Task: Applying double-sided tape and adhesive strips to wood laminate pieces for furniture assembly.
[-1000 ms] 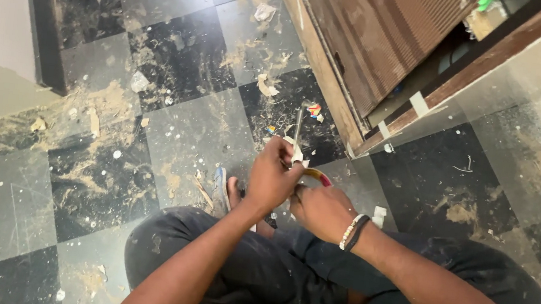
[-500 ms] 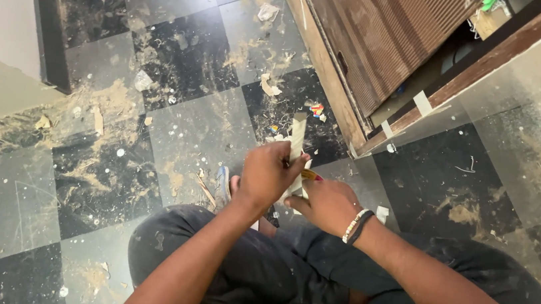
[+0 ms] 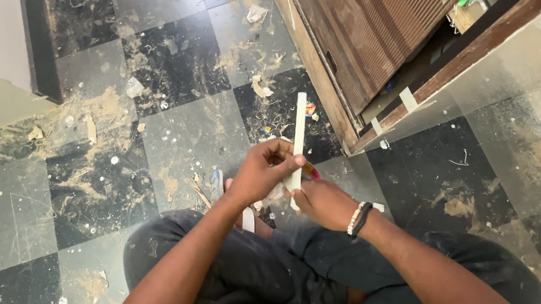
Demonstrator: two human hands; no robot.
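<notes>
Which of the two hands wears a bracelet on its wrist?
The right hand, lower against the pale strip, wears a white and black bracelet. The left hand, pinching the strip higher up, has a bare wrist.

Two hands [image 3: 293, 188]; one pale strip [image 3: 299, 128]; one beaded bracelet [image 3: 358, 218]; one wooden cabinet [image 3: 370, 35].

White strip [image 3: 298, 135]: short stub above left hand [image 3: 260, 174] 1.0 s ago; longer 0.5 s ago; now stands tall, near upright, top reaching toward wooden cabinet [image 3: 362, 41]. Left hand: thumb and fingers now pinch strip's lower part. Right hand [image 3: 324, 203]: shifted beneath strip's base.
</notes>
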